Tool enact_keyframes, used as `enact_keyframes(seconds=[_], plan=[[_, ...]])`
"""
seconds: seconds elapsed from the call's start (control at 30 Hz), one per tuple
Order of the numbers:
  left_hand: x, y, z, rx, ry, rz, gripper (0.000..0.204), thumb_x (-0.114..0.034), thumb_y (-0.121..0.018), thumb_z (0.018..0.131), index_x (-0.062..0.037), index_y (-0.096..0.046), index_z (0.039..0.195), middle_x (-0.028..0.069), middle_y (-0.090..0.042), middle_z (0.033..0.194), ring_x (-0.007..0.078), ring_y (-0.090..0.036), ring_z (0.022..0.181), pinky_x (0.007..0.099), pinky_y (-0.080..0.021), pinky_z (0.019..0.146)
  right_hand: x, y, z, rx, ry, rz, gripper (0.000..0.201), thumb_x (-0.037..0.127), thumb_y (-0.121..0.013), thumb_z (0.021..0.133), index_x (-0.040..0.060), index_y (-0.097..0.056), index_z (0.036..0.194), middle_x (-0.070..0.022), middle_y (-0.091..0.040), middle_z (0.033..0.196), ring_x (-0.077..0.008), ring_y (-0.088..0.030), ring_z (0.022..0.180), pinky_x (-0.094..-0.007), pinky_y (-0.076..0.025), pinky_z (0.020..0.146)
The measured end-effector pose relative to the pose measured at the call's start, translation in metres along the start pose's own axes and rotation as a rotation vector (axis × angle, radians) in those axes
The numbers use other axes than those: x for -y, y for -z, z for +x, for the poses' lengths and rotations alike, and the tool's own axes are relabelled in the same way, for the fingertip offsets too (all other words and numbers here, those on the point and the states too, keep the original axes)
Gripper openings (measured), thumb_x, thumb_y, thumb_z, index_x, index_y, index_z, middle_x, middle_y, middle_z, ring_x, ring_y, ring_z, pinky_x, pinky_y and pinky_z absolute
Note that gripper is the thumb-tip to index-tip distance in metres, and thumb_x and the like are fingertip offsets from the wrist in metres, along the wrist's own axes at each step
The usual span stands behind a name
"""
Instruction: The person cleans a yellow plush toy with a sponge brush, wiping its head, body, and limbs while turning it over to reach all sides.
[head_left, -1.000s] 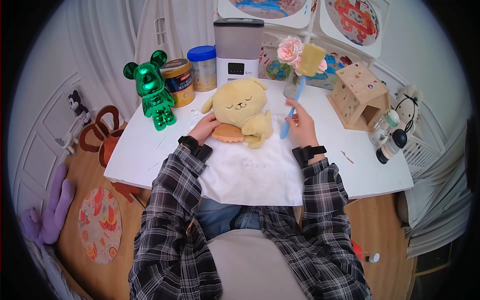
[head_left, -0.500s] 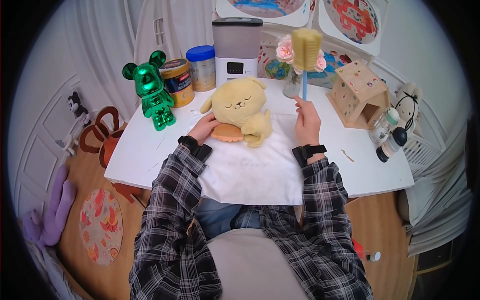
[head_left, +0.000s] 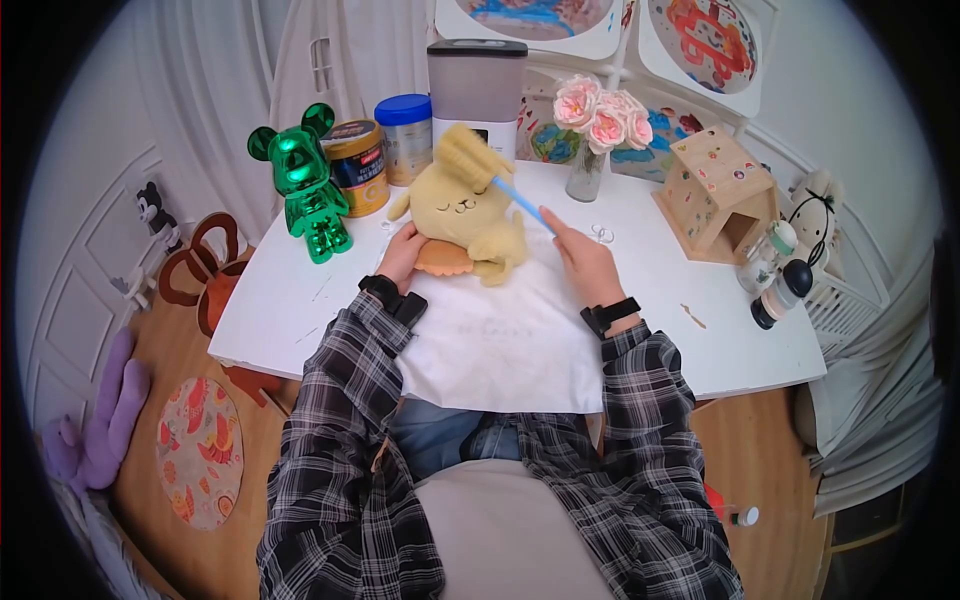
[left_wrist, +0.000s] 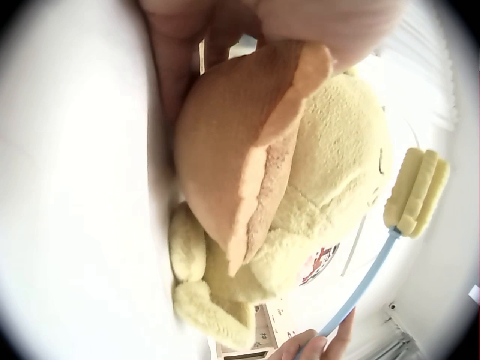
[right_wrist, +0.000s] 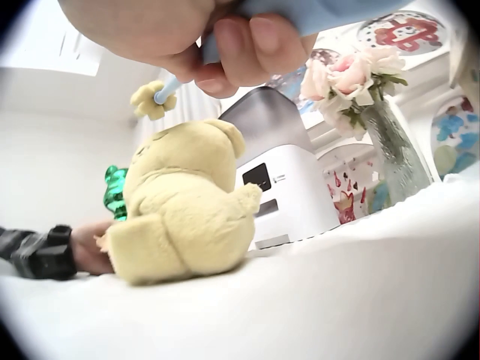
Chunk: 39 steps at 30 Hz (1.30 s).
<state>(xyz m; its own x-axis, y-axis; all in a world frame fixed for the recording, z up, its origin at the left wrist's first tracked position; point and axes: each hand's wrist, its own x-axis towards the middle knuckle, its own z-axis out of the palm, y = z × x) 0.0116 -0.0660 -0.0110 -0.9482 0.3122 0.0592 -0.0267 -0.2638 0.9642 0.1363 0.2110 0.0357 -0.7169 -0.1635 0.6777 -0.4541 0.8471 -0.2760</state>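
A pale yellow plush dog with closed stitched eyes sits on a white cloth over the table. An orange scallop-edged plush piece is at its front. My left hand grips the plush's left side by this orange piece, some fingers hidden behind it. My right hand holds the blue handle of a sponge brush. Its yellow ridged head overlaps the top of the plush's head in the head view. In the left wrist view, the sponge head shows apart from the plush's face.
A shiny green bear figure, two cans and a grey-white dispenser stand behind and left. Pink roses in a glass vase, a wooden house and bottles are at the back and right.
My right hand has swung the sponge brush from upright before the roses to the left, over the plush's head. The plush has shifted slightly left and back with my left hand still on it.
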Motion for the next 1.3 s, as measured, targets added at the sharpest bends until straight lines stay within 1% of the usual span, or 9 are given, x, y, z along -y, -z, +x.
enact_keyframes(seconds=[0.13,0.43,0.63,0.83,0.93,0.97,1.07,1.1,1.3], plan=[[0.008,0.009,0.009,-0.078,-0.048,0.001,0.028,-0.013,-0.048,0.096,-0.0040,-0.051,0.121,0.0083,-0.061,0.113,0.0179,-0.063,0.099,0.0305,-0.053,0.084,0.011,-0.009,-0.001,0.181,0.078,-0.102,0.052,0.009,-0.051,0.089,0.0297,-0.045,0.136,-0.0097,-0.061,0.078,-0.0281,-0.061,0.068,-0.0387,-0.049,0.059],[0.006,0.008,0.009,-0.059,-0.009,0.006,0.029,-0.010,-0.045,0.095,-0.0035,-0.049,0.123,0.0099,-0.060,0.115,0.0183,-0.062,0.101,0.0306,-0.052,0.085,-0.006,-0.006,0.001,-0.083,-0.175,-0.157,0.052,0.010,-0.052,0.089,0.0303,-0.046,0.136,-0.0089,-0.060,0.075,-0.0273,-0.060,0.065,-0.0387,-0.048,0.058],[0.004,0.006,0.006,-0.030,-0.038,0.009,0.030,-0.008,-0.046,0.094,-0.0012,-0.049,0.124,0.0113,-0.059,0.117,0.0190,-0.062,0.103,0.0305,-0.051,0.087,0.006,-0.010,0.001,0.082,0.083,-0.079,0.049,0.010,-0.052,0.089,0.0298,-0.049,0.134,-0.0086,-0.058,0.074,-0.0278,-0.059,0.065,-0.0379,-0.048,0.059],[0.000,0.003,0.003,-0.012,-0.024,0.014,0.031,-0.011,-0.049,0.094,-0.0010,-0.049,0.124,0.0114,-0.059,0.118,0.0191,-0.060,0.106,0.0303,-0.050,0.090,0.004,0.005,0.004,-0.108,-0.185,0.033,0.046,0.000,-0.048,0.089,0.0182,-0.052,0.131,-0.0091,-0.061,0.082,-0.0243,-0.061,0.072,-0.0312,-0.049,0.068],[-0.003,0.001,0.001,-0.011,-0.016,0.009,0.032,-0.011,-0.050,0.094,-0.0010,-0.049,0.125,0.0116,-0.059,0.119,0.0191,-0.060,0.106,0.0302,-0.050,0.090,-0.004,0.008,0.007,-0.374,0.018,0.110,0.041,-0.001,-0.046,0.086,0.0137,-0.055,0.123,-0.0088,-0.061,0.083,-0.0263,-0.060,0.075,-0.0341,-0.049,0.069],[-0.002,0.002,0.002,-0.011,-0.015,0.002,0.032,-0.011,-0.050,0.095,-0.0011,-0.049,0.125,0.0117,-0.059,0.119,0.0191,-0.060,0.106,0.0302,-0.050,0.091,-0.004,0.013,0.007,-0.421,0.048,0.063,0.039,-0.002,-0.048,0.081,0.0101,-0.056,0.117,-0.0066,-0.065,0.095,-0.0272,-0.058,0.095,-0.0405,-0.042,0.089],[0.001,0.004,0.003,0.005,-0.017,-0.007,0.031,-0.014,-0.050,0.095,-0.0011,-0.050,0.124,0.0110,-0.060,0.118,0.0181,-0.060,0.106,0.0293,-0.049,0.090,0.020,0.036,0.009,-0.475,0.116,-0.203,0.045,-0.002,-0.051,0.074,0.0118,-0.057,0.117,-0.0035,-0.066,0.100,-0.0269,-0.051,0.112,-0.0489,-0.026,0.102],[0.000,0.005,0.004,0.013,-0.019,-0.007,0.031,-0.015,-0.050,0.095,-0.0011,-0.051,0.123,0.0107,-0.060,0.118,0.0176,-0.060,0.106,0.0289,-0.049,0.090,0.018,0.035,0.008,-0.463,0.103,-0.075,0.051,-0.002,-0.052,0.069,0.0149,-0.058,0.117,-0.0013,-0.066,0.102,-0.0254,-0.044,0.121,-0.0494,-0.015,0.104],[0.002,0.006,0.005,0.001,-0.019,0.000,0.031,-0.014,-0.050,0.095,-0.0014,-0.051,0.123,0.0108,-0.060,0.118,0.0177,-0.060,0.107,0.0291,-0.048,0.091,0.008,0.032,0.001,-0.541,0.024,-0.368,0.031,0.008,-0.064,0.072,0.0172,-0.067,0.102,0.0066,-0.065,0.078,-0.0158,-0.049,0.105,-0.0377,-0.024,0.089]])
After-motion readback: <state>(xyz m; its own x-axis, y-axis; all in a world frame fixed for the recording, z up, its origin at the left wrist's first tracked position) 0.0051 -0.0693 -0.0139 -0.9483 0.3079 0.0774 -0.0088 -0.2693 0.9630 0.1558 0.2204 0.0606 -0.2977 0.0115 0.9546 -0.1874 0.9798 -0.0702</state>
